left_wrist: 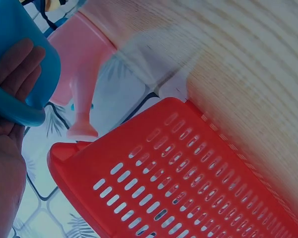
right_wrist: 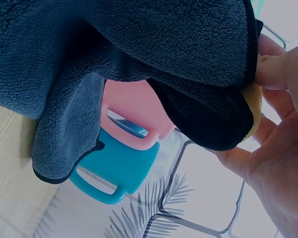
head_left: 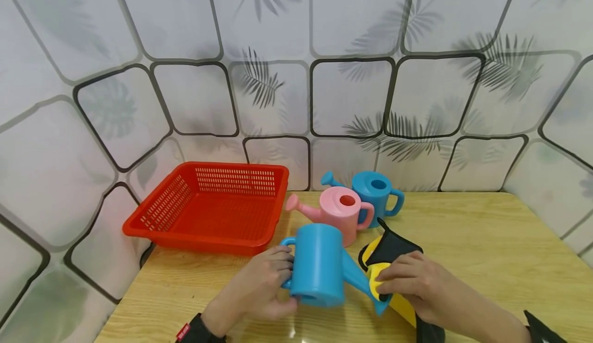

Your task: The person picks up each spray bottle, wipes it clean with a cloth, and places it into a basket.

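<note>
The left hand [head_left: 264, 281] has its fingers curled round the handle [head_left: 288, 241] of a blue watering can [head_left: 319, 263], which hangs just to that hand's right. The can is tipped over, its top turned down towards the person, and this probably serves to bring the spout [head_left: 356, 276] across to the other side.

There the right hand [head_left: 419, 284] pinches a yellow and dark grey cloth [head_left: 396, 250] between thumb and fingers, a yellow fold lying against the spout's end. The pinch likely lets the cloth press on a small part, while the rest of it droops freely around and below the fingers.

Beyond both hands, a pink watering can [head_left: 337, 217] stands upright, with a second blue can [head_left: 382, 204] behind it, seemingly set back to leave working room. Ahead and to the left of the left hand, a red basket [head_left: 204, 242] sits on the table [head_left: 486, 240], within easy reach, I'd judge.
</note>
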`<state>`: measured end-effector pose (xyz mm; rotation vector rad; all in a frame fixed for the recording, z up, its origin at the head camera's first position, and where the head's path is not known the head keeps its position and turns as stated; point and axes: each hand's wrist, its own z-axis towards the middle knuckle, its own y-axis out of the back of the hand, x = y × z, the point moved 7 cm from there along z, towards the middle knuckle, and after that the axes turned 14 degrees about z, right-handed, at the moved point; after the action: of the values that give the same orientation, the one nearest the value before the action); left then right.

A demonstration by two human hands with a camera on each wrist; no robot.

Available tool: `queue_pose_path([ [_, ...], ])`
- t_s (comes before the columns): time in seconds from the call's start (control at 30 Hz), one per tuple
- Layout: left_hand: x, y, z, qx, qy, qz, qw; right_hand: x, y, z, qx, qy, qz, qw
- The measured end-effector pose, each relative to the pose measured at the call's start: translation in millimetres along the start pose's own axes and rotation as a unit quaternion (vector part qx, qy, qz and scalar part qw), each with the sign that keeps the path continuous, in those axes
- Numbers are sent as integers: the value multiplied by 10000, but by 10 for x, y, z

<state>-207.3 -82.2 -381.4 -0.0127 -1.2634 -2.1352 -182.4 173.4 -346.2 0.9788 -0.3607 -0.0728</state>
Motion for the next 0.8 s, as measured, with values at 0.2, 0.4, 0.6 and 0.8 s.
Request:
queue_pose_path([
  [0.2,19,-13,-17,116,109,19,9999,10,17,5,73,-85,-124,9999],
  [0.4,8,-7,-15,-47,-4,157,9999,14,8,10,208,-170,-212,9994],
  [0.6,-30,-4,-8,-84,-86,167,9998,42,-36,11,140,136,-108,9998],
  [0.8,-80,-28,11,41,-45,-43,10000,92,-86,53,234,151,-231,9993],
])
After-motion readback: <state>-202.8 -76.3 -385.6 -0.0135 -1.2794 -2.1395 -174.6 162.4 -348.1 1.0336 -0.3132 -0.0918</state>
